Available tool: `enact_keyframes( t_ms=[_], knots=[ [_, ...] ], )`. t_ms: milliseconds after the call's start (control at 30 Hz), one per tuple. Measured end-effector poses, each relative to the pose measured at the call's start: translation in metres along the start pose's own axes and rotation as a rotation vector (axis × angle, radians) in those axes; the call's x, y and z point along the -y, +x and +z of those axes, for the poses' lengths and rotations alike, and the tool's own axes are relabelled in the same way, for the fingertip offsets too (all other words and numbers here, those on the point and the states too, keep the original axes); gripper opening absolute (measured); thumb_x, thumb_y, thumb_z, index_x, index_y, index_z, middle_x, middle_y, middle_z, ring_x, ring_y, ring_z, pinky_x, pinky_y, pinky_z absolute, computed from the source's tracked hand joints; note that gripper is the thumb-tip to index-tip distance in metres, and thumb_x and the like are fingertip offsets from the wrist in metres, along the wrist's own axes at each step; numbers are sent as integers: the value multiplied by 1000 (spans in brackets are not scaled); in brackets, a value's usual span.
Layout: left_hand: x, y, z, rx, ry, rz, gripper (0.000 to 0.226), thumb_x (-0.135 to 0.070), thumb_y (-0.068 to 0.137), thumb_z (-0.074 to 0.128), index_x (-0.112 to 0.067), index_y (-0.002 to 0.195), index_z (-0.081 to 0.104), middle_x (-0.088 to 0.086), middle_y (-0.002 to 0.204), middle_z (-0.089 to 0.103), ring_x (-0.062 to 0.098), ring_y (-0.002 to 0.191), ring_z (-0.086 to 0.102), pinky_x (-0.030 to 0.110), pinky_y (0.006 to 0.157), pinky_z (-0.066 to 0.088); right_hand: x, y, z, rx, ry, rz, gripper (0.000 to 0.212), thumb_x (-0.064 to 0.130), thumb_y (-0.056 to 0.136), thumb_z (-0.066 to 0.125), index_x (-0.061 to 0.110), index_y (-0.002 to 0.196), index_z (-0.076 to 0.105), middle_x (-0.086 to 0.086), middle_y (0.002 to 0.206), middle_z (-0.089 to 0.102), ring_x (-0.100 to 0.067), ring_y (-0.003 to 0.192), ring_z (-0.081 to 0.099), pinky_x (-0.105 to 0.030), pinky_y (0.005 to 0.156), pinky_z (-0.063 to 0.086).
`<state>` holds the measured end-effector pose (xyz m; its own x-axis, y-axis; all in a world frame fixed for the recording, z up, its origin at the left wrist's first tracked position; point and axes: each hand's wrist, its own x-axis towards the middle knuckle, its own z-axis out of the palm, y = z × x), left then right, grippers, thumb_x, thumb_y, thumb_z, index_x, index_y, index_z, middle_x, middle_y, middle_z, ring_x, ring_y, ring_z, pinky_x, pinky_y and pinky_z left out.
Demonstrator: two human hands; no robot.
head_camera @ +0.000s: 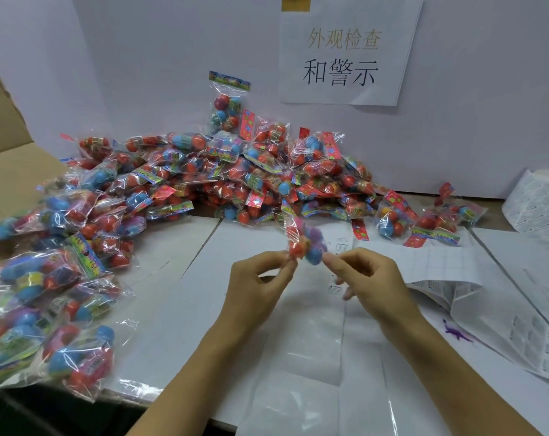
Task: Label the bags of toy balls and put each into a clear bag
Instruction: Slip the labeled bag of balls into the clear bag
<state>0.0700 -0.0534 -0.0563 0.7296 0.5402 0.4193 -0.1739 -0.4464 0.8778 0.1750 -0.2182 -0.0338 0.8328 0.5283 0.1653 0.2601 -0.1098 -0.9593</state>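
**Steady the bag before the label goes on**

Nearest, flat clear bags (pixel 314 366) lie on the white counter (pixel 179 309) under the wrists, ready to receive a labelled pack. Above them both hands hold one small bag of toy balls (pixel 306 247) off the counter: the left hand (pixel 254 294) pinches its left edge with curled fingers, the right hand (pixel 370 278) pinches the right edge. The bag is blurred, so it seems to be turning; whether a label is already on it cannot be told.

To do this well, I would flatten one clear face of the bag, keep the fingers on the edges, and press the sticker smooth without creases. Label sheets (pixel 440 265) sit just right of the hands, the label roll (pixel 537 206) further right.

Beyond, the heap of unsorted bags (pixel 235 180) stretches along the wall, beneath a paper sign (pixel 345 51).
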Motion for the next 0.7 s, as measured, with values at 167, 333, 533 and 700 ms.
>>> enact_keyframes(
  t_ms=[167, 333, 533, 700],
  knots=[
    [2, -5, 4, 180, 253, 355, 36, -13, 86, 81, -13, 121, 74, -1, 140, 63, 13, 130, 60, 26, 107, 49, 0, -4, 16, 233, 222, 80, 49, 51, 75, 83, 24, 114, 73, 3, 108, 76, -14, 101, 73, -30, 77, 61],
    [-1, -8, 3, 255, 249, 349, 28, -24, 89, 77, -21, 117, 77, -8, 145, 59, 8, 135, 51, 21, 111, 40, 1, -1, 12, 153, 363, 209, 33, 32, 86, 72, 11, 112, 72, -9, 100, 77, -25, 94, 75, -27, 71, 60],
    [-9, -3, 4, -59, 68, 37, 14, -30, 93, 74, -17, 96, 68, -6, 97, 68, 7, 90, 65, 17, 72, 55, 6, 1, 10, 163, 574, 299, 28, 16, 89, 67, 1, 113, 68, -19, 105, 75, -29, 97, 75, -30, 75, 62],
    [-15, 5, 1, 129, -383, -441, 58, -53, 72, 81, -3, 98, 67, 3, 73, 70, 20, 65, 69, 31, 60, 58, 9, -1, 10, 269, 664, 276, 31, 20, 82, 67, 7, 108, 76, -17, 104, 75, -27, 96, 74, -30, 77, 61]
  ],
)
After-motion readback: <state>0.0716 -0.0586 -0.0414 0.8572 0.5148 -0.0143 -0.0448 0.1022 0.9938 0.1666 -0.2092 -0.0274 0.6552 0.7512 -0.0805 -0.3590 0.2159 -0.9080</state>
